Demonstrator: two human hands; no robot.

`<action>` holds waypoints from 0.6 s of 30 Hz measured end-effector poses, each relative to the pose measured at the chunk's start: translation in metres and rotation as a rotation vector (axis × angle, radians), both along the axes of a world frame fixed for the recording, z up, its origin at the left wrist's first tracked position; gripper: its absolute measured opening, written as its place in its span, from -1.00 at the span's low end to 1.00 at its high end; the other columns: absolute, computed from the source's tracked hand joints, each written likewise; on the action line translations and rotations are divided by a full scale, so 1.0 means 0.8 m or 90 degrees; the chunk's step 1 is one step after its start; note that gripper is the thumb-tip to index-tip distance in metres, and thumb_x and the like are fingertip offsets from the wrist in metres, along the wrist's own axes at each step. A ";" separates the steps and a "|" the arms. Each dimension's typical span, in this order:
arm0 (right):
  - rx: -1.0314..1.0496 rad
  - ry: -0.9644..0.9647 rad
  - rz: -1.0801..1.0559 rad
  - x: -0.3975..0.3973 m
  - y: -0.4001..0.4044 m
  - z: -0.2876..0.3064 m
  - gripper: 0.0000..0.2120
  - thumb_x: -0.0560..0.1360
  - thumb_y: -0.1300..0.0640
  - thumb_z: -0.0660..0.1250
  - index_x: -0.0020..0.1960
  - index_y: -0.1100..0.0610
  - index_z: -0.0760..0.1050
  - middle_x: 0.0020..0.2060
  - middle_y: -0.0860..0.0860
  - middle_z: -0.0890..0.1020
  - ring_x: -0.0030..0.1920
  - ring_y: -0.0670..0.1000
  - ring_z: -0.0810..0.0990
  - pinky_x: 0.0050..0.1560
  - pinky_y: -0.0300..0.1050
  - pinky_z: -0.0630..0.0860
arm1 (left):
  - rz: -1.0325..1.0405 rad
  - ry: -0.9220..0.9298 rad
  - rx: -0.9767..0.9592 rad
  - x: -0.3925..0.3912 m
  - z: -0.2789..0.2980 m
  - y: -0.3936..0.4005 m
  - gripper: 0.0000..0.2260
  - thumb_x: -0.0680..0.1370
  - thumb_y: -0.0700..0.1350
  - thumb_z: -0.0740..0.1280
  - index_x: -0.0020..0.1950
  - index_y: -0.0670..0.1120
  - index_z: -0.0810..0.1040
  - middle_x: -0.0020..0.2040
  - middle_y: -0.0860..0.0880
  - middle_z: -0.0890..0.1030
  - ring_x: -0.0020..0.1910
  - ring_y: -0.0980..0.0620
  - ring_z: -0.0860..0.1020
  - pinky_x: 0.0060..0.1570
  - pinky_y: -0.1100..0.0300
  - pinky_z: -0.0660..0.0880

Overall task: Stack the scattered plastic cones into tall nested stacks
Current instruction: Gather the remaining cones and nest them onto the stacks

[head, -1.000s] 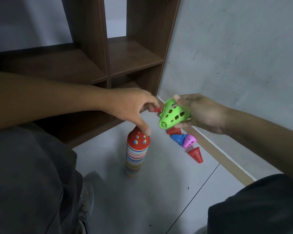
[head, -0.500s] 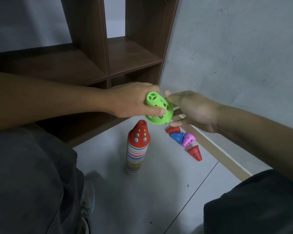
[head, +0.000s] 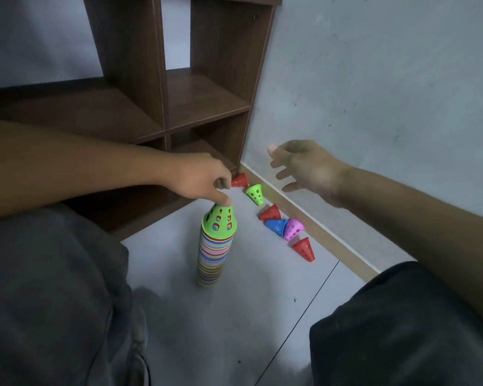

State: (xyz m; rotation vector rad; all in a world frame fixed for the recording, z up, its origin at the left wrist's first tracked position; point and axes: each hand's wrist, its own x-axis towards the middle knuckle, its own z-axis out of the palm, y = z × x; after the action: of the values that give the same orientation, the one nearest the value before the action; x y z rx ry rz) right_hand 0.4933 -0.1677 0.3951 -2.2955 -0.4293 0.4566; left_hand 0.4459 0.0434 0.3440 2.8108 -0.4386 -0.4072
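In the head view, the left hand pinches the tip of the green cone that sits on top of the tall striped stack on the floor. The right hand hovers with fingers spread and holds nothing, above loose cones lying by the baseboard: another green cone, a blue cone, a pink cone.

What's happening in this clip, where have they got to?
A person is nesting plastic cones into one tall striped stack on the floor. The left hand pinches the tip of a green cone now capping that stack. The right hand hangs open above the loose cones along the skirting board: three red, one green, one blue, one pink, all on their sides and not yet stacked.
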 end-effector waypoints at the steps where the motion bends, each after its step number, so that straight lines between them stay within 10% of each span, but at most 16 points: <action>1: -0.004 -0.005 -0.005 -0.001 0.000 0.001 -0.61 0.64 -0.11 0.20 0.30 0.13 0.50 0.17 0.03 0.59 -0.04 -0.03 0.62 -0.20 -0.22 0.59 | -0.008 -0.010 -0.001 0.001 0.003 -0.003 -0.57 0.55 0.19 0.33 0.27 -0.07 0.56 0.13 0.06 0.61 0.08 0.13 0.56 0.01 0.26 0.51; 18: -0.264 0.008 0.124 0.063 -0.074 -0.021 -0.81 0.62 0.16 0.23 0.15 0.09 0.59 0.01 -0.01 0.69 -0.04 -0.02 0.68 0.04 -0.02 0.65 | -0.035 -0.072 -0.037 0.052 0.006 -0.023 -0.69 0.52 0.16 0.40 0.15 0.01 0.63 -0.05 0.12 0.62 -0.10 0.21 0.56 -0.08 0.20 0.53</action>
State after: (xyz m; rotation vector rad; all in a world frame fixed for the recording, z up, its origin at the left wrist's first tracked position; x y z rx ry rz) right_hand 0.5441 -0.2267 0.3786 -2.6580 -0.6011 0.7122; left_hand 0.4878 0.0251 0.3485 2.7788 -0.5445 -0.2432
